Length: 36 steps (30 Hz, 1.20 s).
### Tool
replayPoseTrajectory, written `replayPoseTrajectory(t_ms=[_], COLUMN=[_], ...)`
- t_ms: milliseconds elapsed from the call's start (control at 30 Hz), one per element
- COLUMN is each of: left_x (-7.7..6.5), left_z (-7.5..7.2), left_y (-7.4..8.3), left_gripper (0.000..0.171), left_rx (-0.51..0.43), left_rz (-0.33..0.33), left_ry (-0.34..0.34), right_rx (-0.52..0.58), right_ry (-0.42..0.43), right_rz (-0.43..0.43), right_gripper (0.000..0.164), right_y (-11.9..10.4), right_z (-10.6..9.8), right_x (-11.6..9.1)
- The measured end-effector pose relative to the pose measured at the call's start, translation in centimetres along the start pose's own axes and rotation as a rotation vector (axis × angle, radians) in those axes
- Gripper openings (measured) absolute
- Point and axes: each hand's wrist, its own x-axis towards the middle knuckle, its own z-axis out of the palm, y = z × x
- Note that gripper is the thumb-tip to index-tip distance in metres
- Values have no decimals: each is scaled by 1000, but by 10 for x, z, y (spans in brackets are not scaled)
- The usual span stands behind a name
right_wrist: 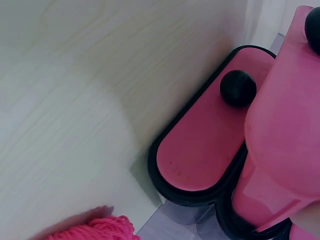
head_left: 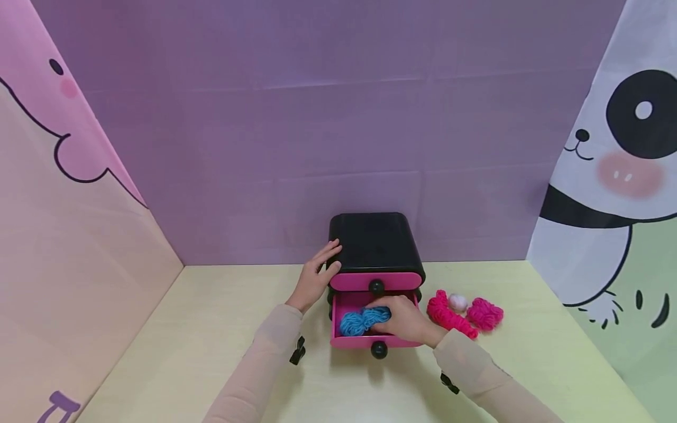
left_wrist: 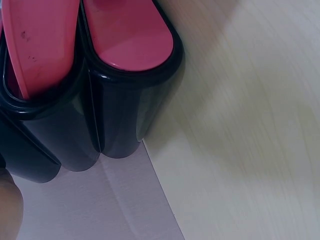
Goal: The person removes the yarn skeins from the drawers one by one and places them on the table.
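A small black cabinet (head_left: 375,241) with pink drawers stands against the back wall. Its middle drawer (head_left: 350,341) is pulled out and holds a twisted skein of blue yarn (head_left: 353,323). My right hand (head_left: 406,320) reaches into that drawer and grips the right end of the skein, hiding part of it. On the cabinet's upper left edge rests my left hand (head_left: 311,283), fingers extended and thumb apart. The left wrist view catches only a bit of the left hand (left_wrist: 9,207) beside the black casing. In the right wrist view, the lower drawer (right_wrist: 200,145) sits closed beneath the pulled-out one.
Right of the cabinet lie a long bright pink yarn skein (head_left: 449,317), a white ball (head_left: 457,302) and a darker pink yarn bundle (head_left: 485,314). The pulled-out drawer's black knob (head_left: 379,350) juts forward over the pale table (head_left: 211,341). A purple backdrop (head_left: 338,129) rises behind.
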Motion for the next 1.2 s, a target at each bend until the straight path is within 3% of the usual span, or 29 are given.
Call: replayPoseTrajectory(t_ms=[200,333,467,567,633,867,1067,1200], left_x=[-8,-4,-5,-8,-7,2,2,2], left_z=[-2,0,-1,-2,-2,2,3,2], left_y=[26,13,13,26,24,-8,-13,-11], left_gripper=[45,45,45,45,45,46,47,46], left_rx=[9,14,7,-3,6,20,33,8], left_rz=[-6,7,0,-8,5,29,102,85], left_ry=[-23,-8,-5,-15,-12,20,44,30], right_rx=[6,-3,-11,-21,-26,-31,-73,-77], right_ry=[82,116,132,140,142,155,183,198], right_rz=[-10,-13,25,57,76,140,73,25], right_gripper=[35,34,34,34,35,37,35,33], right_y=[4,8,9,6,5,3,5,5], right_z=[-1,-3,-6,-8,-10,-16,-23,-29], right_x=[-4,-7,-10,-12,-14,-20,-26,-31])
